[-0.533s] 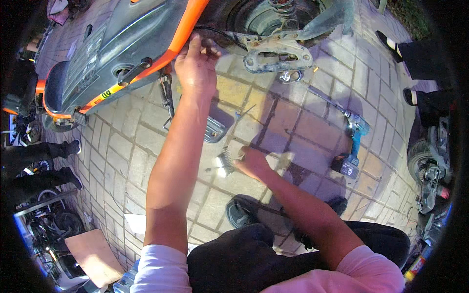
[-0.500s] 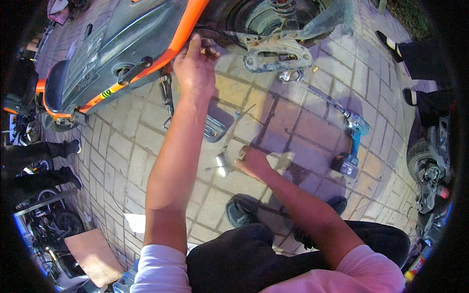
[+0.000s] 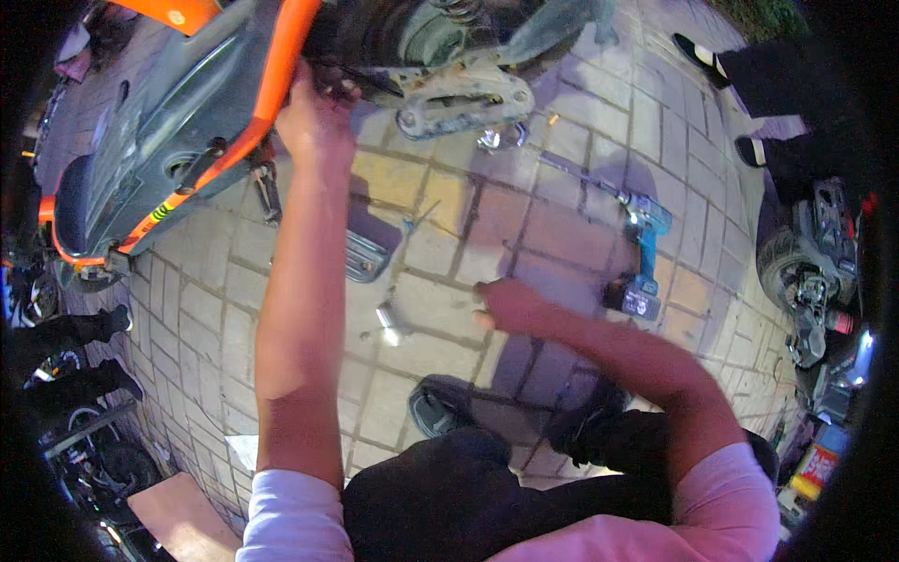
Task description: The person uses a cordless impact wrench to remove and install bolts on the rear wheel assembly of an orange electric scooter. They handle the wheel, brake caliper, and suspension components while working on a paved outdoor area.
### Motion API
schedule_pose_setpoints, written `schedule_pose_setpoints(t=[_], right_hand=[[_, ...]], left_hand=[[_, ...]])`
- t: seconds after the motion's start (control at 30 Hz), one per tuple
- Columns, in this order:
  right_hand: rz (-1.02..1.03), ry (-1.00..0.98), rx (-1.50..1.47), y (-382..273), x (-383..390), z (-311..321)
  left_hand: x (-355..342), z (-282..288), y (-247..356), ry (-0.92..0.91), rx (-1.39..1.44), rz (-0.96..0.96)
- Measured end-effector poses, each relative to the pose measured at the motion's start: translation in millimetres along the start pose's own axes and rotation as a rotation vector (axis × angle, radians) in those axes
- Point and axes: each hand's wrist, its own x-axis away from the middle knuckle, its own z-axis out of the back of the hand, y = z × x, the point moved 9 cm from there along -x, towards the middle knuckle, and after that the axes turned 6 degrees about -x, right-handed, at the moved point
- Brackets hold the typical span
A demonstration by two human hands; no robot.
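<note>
My left hand reaches to the underside of a dark scooter body with orange trim, fingers curled beside a black cable; what they grip is hidden. My right hand is blurred, fingers curled over the paving; anything inside is unclear. To its left lies a shiny metal cylinder. A rusty swingarm bracket is by the wheel, with a chrome part below. A black slotted plate and a thin tool lie beside my left forearm.
A teal cordless power tool with a long extension lies at right. Two people's dark-clad legs stand at right, others at left. Another scooter is at right, bikes and a board at lower left.
My right hand has moved right, away from the shiny cylinder. My left hand stays at the scooter's underside. The whole view has shifted a little.
</note>
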Motion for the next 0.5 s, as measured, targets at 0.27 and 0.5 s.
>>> schedule_pose_setpoints(t=[0.27, 0.5], right_hand=[[-0.395, -0.461, 0.017, 74, 233, 45], [-0.134, -0.234, -0.372, -33, 188, 65]], left_hand=[[165, 131, -40, -0.612, -1.659, 0.195], [225, 182, -102, -0.554, -2.233, 0.192]])
